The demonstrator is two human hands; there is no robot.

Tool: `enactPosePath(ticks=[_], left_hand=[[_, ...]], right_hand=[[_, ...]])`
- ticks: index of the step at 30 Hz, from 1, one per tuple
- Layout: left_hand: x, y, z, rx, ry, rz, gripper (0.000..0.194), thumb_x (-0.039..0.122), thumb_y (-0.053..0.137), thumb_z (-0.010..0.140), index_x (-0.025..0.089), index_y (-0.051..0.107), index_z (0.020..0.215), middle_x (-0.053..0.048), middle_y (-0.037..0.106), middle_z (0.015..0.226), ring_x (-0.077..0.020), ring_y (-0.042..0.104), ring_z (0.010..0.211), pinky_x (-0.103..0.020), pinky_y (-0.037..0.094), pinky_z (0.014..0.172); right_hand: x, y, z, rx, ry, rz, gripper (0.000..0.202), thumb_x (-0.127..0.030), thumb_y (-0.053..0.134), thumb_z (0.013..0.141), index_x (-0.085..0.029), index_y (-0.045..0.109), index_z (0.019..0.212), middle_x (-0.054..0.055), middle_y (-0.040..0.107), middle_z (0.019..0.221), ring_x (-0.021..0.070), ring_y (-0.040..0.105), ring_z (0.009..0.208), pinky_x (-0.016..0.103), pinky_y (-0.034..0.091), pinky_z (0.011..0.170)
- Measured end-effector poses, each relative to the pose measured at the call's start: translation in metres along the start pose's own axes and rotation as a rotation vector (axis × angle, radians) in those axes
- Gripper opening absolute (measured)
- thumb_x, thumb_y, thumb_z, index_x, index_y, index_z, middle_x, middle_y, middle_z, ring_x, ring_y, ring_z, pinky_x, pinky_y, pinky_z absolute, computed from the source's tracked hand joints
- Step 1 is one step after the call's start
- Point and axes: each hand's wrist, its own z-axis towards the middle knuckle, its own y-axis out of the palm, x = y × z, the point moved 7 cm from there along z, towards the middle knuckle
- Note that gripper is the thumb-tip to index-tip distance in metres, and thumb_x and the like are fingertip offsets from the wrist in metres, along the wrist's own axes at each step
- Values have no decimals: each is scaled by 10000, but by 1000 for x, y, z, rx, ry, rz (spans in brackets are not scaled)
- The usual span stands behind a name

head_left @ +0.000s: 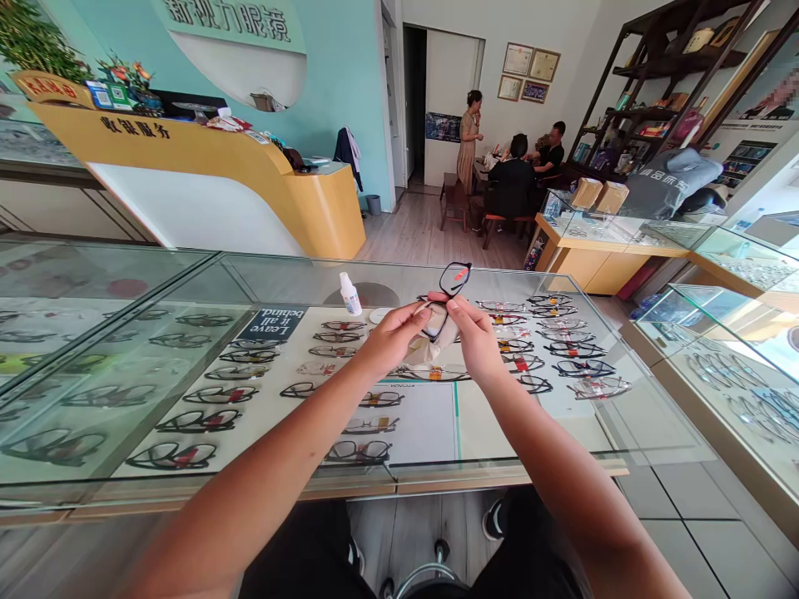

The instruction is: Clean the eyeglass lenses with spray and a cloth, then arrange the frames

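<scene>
Both my hands meet above the glass counter top (262,283). Between them is a pair of black-framed glasses (453,279) with a red tag on one lens, held upright with one lens sticking up above my fingers. My left hand (393,334) pinches a beige cleaning cloth (425,349) against the lower lens. My right hand (475,336) grips the frame from the right side. The lower lens is mostly hidden by the cloth and my fingers.
A small white spray bottle (350,294) and a white round lid (379,315) stand on the glass just left of my hands. Rows of glasses (205,391) lie inside the case below. More showcases (730,349) stand at right; three people are at a table (518,179) in the back.
</scene>
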Motion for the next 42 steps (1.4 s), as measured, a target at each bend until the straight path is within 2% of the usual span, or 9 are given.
enactPosePath(ticks=[7, 11, 16, 20, 24, 27, 31, 35, 42], left_hand=[[-5, -6, 4, 92, -12, -187, 563, 634, 921, 830, 195, 850, 1175, -97, 852, 1121, -289, 792, 1060, -377, 631, 919], [-2, -8, 5, 143, -19, -214, 554, 643, 961, 771, 204, 860, 1093, -88, 854, 1083, -284, 801, 1017, -388, 651, 901], [-4, -6, 4, 117, -39, -199, 549, 661, 935, 796, 194, 829, 1065, -87, 839, 1026, -284, 793, 981, -386, 640, 856], [-7, 1, 0, 43, -72, -125, 548, 676, 892, 846, 172, 797, 1039, -62, 798, 950, -237, 758, 907, -329, 593, 795], [-4, 13, -3, -98, -95, -119, 514, 615, 881, 894, 179, 781, 1147, -64, 796, 1051, -216, 752, 982, -296, 570, 860], [-2, 15, -5, -133, -92, -129, 483, 569, 877, 917, 196, 782, 1209, -73, 802, 1116, -215, 752, 1037, -289, 561, 904], [-2, 13, -3, -124, -106, -160, 420, 540, 896, 899, 216, 811, 1153, -54, 801, 1031, -199, 743, 947, -281, 558, 834], [-6, 9, -3, -99, -144, -217, 448, 563, 927, 841, 238, 825, 1132, -77, 827, 1076, -237, 759, 942, -334, 590, 858], [4, 12, -5, -154, -66, -76, 459, 540, 917, 873, 220, 811, 1186, -66, 823, 1075, -209, 739, 979, -300, 552, 882]], right_hand=[[3, -11, 5, 66, 1, 65, 466, -686, 683, 977, -256, 842, 1059, 65, 758, 1136, 252, 659, 1057, 371, 535, 993], [-1, -11, 5, 57, -13, 55, 449, -679, 674, 986, -255, 820, 972, 68, 757, 1121, 253, 660, 1047, 385, 523, 1027], [-10, -7, 2, 53, -67, -26, 519, -713, 684, 980, -239, 717, 769, 57, 687, 984, 244, 620, 1006, 373, 505, 991], [-9, -3, 0, 23, -66, -61, 521, -718, 666, 992, -232, 741, 820, 45, 679, 987, 201, 547, 869, 352, 488, 873], [-3, -4, 0, 20, -13, -22, 513, -714, 672, 992, -232, 758, 838, 56, 709, 1048, 213, 579, 925, 337, 497, 835], [-1, -4, 1, 12, 4, -6, 507, -710, 669, 996, -236, 771, 849, 61, 728, 1076, 224, 605, 962, 336, 513, 853], [-1, -5, 2, 9, -9, 1, 509, -712, 673, 994, -238, 762, 833, 66, 758, 1124, 239, 638, 1033, 346, 529, 923], [0, -5, 3, 4, 5, -9, 530, -744, 667, 983, -241, 758, 843, 69, 773, 1105, 242, 641, 1026, 350, 536, 919], [-2, -3, 2, -2, -32, 8, 530, -716, 700, 982, -233, 694, 764, 68, 743, 1065, 258, 668, 1099, 369, 529, 988]])
